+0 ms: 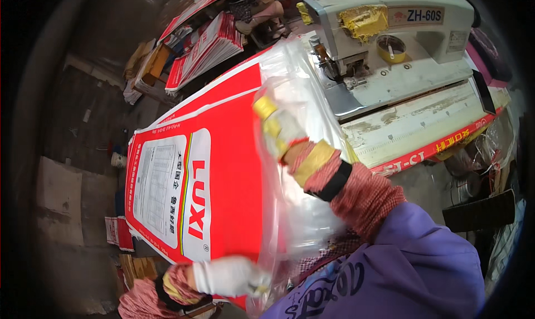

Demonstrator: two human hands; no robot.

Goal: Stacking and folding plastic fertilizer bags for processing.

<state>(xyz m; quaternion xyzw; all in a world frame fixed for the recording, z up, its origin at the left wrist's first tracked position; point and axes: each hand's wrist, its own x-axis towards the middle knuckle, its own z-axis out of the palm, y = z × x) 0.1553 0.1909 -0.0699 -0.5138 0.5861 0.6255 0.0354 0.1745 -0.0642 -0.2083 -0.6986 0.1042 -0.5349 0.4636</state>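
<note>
A stack of red and white printed sacks lies in front of me, with clear plastic liners spread along its right side. At the stack's near edge, my left hand, in a white glove, is closed on the near end of the clear film; its fingertips are blurred. Farther up, my right hand, in a white glove with yellow fingers, lies over the sacks and appears closed on the far part of the film. The loose film edge runs between both hands. Motion blurs some of the right fingers.
A pale sewing machine stands at the far right, with a round yellow tin on its bed and a dark phone-like slab near its edge. More folded sacks are piled at the back, beside another person.
</note>
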